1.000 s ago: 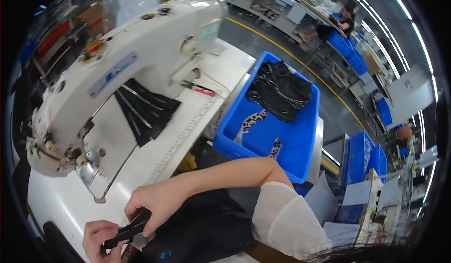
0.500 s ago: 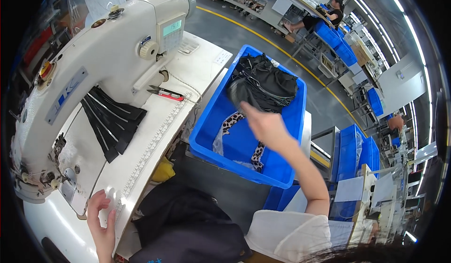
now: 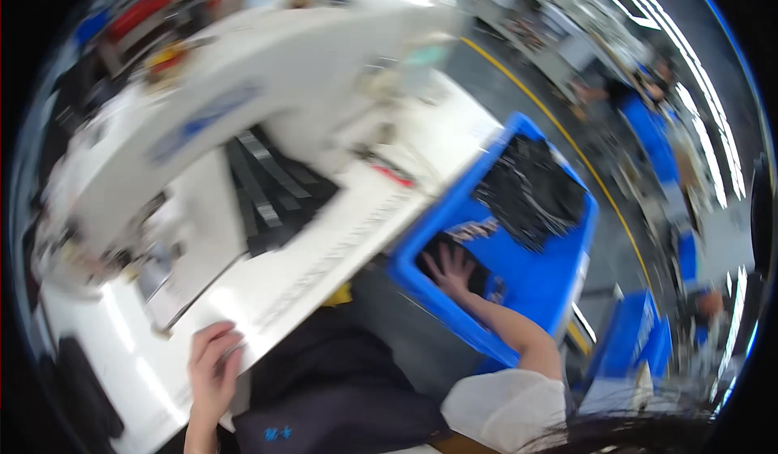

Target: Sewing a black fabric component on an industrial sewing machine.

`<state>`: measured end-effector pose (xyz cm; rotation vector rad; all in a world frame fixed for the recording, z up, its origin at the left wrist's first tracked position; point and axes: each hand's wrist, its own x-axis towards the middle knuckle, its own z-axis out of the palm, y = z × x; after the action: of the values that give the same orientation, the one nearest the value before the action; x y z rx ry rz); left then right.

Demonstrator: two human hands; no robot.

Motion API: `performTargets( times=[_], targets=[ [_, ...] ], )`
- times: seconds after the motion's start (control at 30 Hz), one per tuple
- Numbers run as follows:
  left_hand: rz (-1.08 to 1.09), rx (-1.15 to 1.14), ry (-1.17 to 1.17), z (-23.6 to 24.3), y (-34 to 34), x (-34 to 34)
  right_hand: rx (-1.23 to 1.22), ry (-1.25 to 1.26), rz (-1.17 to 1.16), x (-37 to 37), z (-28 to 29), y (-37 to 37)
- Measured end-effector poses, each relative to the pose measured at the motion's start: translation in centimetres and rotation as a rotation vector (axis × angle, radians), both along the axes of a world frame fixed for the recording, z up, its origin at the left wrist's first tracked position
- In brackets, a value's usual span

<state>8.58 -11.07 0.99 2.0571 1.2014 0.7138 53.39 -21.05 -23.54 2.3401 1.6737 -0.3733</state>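
Note:
My right hand (image 3: 450, 271) is spread flat, palm down, on a dark cloth piece (image 3: 478, 274) in the near left part of a blue bin (image 3: 539, 280). Just beyond the fingers, a leopard-print strip (image 3: 475, 230) shows partly. A pile of black cloth pieces (image 3: 535, 190) with pale edges fills the bin's far end. My left hand (image 3: 215, 360) rests by the near edge of the white sewing table (image 3: 324, 263), fingers curled together. Something small and greyish seems to show between thumb and fingers, too blurred to name.
A white sewing machine (image 3: 308, 61) spans the table's left side. Black strips (image 3: 275, 190) with pale lines lie under its arm. Red-handled thread snips (image 3: 392, 173) lie near the bin. Dark cloth (image 3: 324, 373) covers my lap. More blue bins (image 3: 628, 336) stand at right.
My right hand has moved from the black pile toward the bin's near left, with a dark piece now under it. My left fingers have closed. The view has shifted and blurred.

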Motion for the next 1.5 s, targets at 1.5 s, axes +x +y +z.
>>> performTargets(
  times=[1.5],
  targets=[
    [0.973, 0.143, 0.697, 1.8, -5.4, -40.7, 0.725, 0.979, 1.033, -53.2, 38.6, 24.5]
  ],
)
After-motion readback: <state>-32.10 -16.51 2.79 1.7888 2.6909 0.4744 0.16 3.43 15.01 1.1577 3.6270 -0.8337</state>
